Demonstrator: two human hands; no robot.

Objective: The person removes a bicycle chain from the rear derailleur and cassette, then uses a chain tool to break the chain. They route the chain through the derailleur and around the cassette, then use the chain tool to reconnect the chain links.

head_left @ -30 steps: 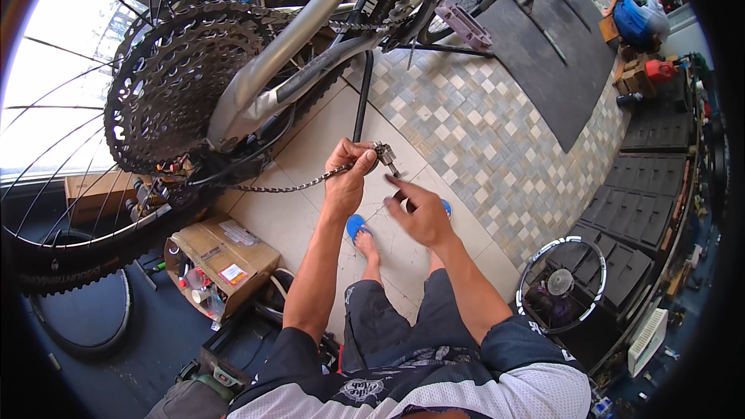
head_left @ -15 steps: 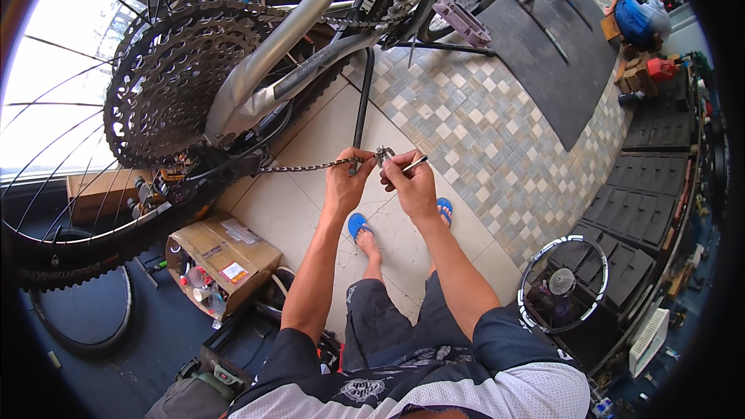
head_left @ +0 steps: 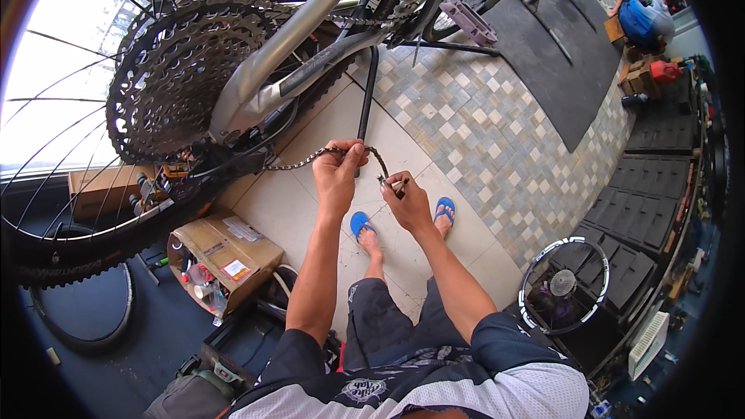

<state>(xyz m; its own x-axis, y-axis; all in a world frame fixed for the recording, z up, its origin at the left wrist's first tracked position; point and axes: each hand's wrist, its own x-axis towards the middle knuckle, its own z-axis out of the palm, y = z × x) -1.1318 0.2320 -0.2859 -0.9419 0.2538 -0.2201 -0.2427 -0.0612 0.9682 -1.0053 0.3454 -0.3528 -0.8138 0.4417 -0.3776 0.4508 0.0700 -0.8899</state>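
A bicycle chain (head_left: 295, 165) runs from the rear derailleur area of a raised bike to my hands. My left hand (head_left: 336, 180) is closed, pinching the chain between thumb and fingers. Past that pinch, the chain arcs over and hangs down to my right hand (head_left: 409, 203). The right hand is closed around a small silver chain tool (head_left: 382, 180) with a dark rod handle, held at the chain's loose end. My fingers cover much of the tool, so I cannot tell whether the chain sits in it. At the upper left is the large rear cassette (head_left: 174, 81).
The silver bike frame (head_left: 260, 81) and a purple pedal (head_left: 469, 20) lie ahead. An open cardboard box (head_left: 225, 252) stands at lower left, near a loose tyre (head_left: 85, 341). A wheel rim (head_left: 564, 330) leans against black drawers (head_left: 632, 202) at right. Another person (head_left: 646, 23) is at far right.
My right hand has moved down and nearer to me with the chain tool. My left hand has shifted slightly left along the chain, and a length of chain now arcs between them.
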